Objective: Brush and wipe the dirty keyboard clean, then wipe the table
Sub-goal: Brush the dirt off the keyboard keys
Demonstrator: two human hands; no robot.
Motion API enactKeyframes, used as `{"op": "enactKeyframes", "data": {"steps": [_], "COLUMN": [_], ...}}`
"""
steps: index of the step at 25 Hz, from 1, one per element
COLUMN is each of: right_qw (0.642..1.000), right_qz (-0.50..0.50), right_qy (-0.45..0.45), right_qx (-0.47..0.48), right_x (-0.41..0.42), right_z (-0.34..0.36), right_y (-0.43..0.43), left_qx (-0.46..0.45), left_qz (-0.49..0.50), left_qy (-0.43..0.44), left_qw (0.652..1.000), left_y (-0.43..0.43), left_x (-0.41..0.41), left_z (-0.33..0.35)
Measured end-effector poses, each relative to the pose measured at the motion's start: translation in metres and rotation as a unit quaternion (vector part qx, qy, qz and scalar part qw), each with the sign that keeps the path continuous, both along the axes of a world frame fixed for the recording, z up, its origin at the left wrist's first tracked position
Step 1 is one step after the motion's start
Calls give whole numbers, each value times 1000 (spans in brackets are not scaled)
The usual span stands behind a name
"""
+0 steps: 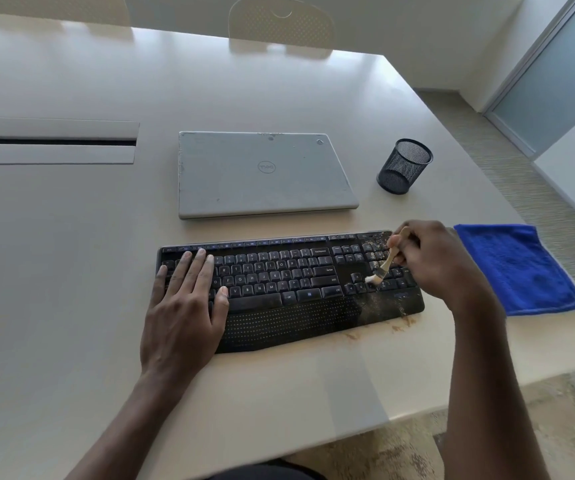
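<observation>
Black plastic lies under both your hands: the keyboard (pixel 279 317) sits on the near right part of the table (pixel 71 237), in front of a closed Dell laptop (pixel 265 174). Your left hand (pixel 182 306) lies flat on the left keys, fingers spread, steadying it. Your right hand (pixel 435 258) pinches the wooden handle of a small brush (pixel 385 265), its pale bristles touching the keys beside the number pad. You look to be mid-brushing: brown grit (pixel 379 330) dusts the number pad, the right palm rest and the table by the front edge. Next, I judge, short strokes toward that edge, then the blue microfibre cloth (pixel 518 268) lying at right. The table is pale and glossy, with a cable slot (pixel 50 142), a mesh pen cup (pixel 404 166), chairs (pixel 281 22) beyond and carpet below.
</observation>
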State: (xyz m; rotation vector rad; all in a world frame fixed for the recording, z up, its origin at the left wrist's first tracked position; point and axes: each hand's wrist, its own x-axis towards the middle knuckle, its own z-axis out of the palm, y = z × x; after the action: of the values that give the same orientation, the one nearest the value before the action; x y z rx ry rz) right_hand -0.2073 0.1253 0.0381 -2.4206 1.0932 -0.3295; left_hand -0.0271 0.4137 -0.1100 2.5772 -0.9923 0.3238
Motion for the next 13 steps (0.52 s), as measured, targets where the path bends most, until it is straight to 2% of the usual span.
{"op": "enactKeyframes", "data": {"steps": [5, 10, 13], "right_qw": [993, 997, 994], "right_qz": [-8, 49, 78], "right_qy": [-115, -60, -67], "right_qx": [-24, -8, -27], "right_x": [7, 6, 4], "right_z": [-4, -14, -4], "right_y": [34, 39, 40], "left_qx": [2, 3, 2], "left_qz": [1, 0, -1], "left_qy": [1, 1, 2], "left_qw": [1000, 1000, 1000], "left_y": [0, 1, 1], "left_x": [0, 0, 0], "left_z": [0, -1, -1]}}
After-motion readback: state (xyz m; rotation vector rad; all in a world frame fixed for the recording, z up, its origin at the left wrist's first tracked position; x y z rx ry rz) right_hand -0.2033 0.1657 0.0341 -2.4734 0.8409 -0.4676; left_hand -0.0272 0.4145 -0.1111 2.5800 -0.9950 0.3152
